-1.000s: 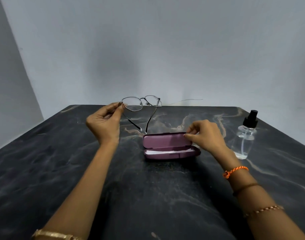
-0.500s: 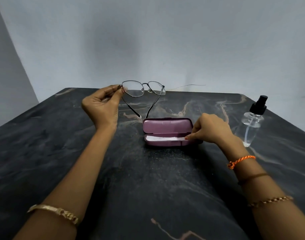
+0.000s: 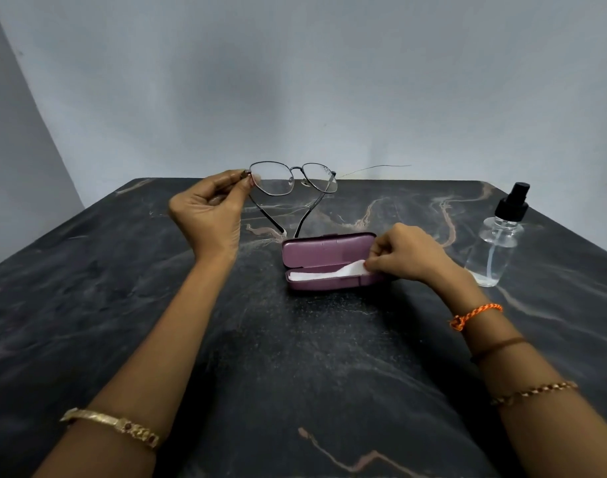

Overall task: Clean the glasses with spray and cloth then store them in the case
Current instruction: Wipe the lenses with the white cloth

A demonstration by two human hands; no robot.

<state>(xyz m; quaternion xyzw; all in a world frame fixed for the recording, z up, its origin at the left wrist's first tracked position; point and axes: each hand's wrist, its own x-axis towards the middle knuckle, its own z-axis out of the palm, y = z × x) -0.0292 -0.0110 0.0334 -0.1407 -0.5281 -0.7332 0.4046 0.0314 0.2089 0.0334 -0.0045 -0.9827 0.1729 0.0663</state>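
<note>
Thin metal-framed glasses [image 3: 293, 181] hang in the air above the far part of the table, temples unfolded and pointing down. My left hand [image 3: 210, 212] pinches them at the left hinge. A purple glasses case [image 3: 324, 255] lies open in the middle of the table, lid standing up. A white cloth [image 3: 326, 274] lies inside it. My right hand [image 3: 403, 255] pinches the cloth's right end, which is lifted a little above the case rim. A clear spray bottle [image 3: 495, 246] with a black pump top stands upright to the right of my right hand.
The table [image 3: 295, 357] is dark marble with pale veins. Its far edge meets a plain grey wall just behind the glasses. A second wall closes the left side.
The case lid has gone from half shut to fully up. My right hand moved from the lid to the cloth's right end and lifted it. My left hand keeps holding the glasses.
</note>
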